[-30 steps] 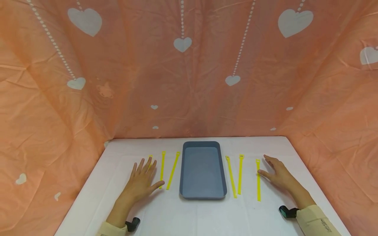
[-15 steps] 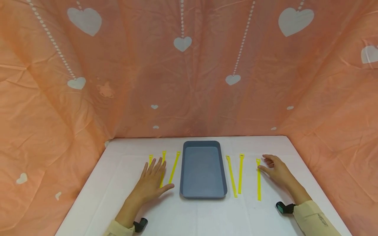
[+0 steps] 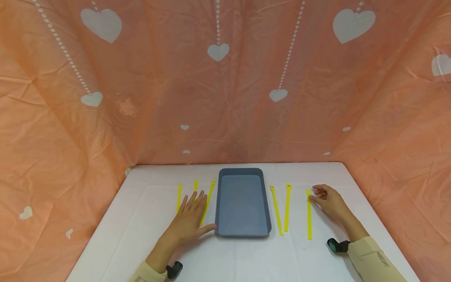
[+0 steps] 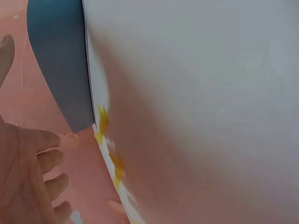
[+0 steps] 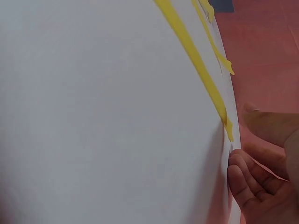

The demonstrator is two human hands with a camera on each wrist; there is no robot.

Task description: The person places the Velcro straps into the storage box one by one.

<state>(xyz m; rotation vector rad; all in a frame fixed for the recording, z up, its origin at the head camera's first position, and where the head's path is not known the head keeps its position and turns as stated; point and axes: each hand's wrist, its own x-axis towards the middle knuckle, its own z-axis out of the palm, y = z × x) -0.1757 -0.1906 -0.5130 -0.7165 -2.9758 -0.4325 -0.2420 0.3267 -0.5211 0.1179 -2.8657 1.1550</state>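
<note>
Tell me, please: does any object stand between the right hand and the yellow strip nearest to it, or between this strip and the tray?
Nothing visible separates the right hand from the nearest strip. Between that strip and the tray lie a second strip and a third strip, probably low enough to pass over.
</note>
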